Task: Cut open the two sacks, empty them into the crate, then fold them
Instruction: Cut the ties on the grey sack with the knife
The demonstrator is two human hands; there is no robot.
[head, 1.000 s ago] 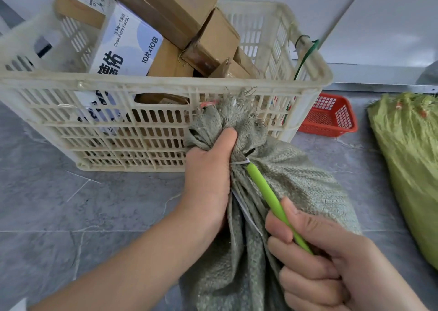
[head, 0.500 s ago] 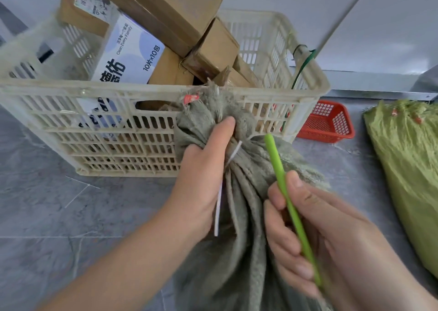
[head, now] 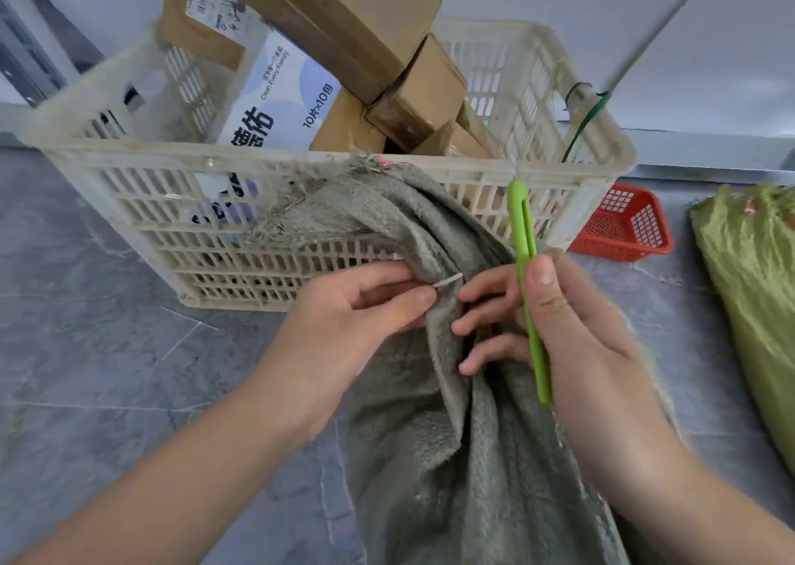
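Observation:
A grey-green woven sack (head: pixel 434 444) stands on the floor against the front of the cream plastic crate (head: pixel 142 185). Its mouth has come loose and flops toward the crate rim. My left hand (head: pixel 344 328) pinches a short white tie (head: pixel 447 281) at a fold of the sack. My right hand (head: pixel 572 328) grips a green cutter (head: pixel 525 272), held upright, with its fingers touching the sack. A second, yellow-green sack (head: pixel 757 289) lies at the right edge.
The crate holds several cardboard boxes (head: pixel 344 18) and a white printed carton (head: pixel 279 95), piled above its rim. A small red basket (head: pixel 623 224) sits on the grey tiled floor behind the crate's right corner. A pale wall runs behind.
The sack's tied neck has opened and spread out. My left hand let go of the bunched neck and now pinches the white tie. The cutter swung upright, away from the sack.

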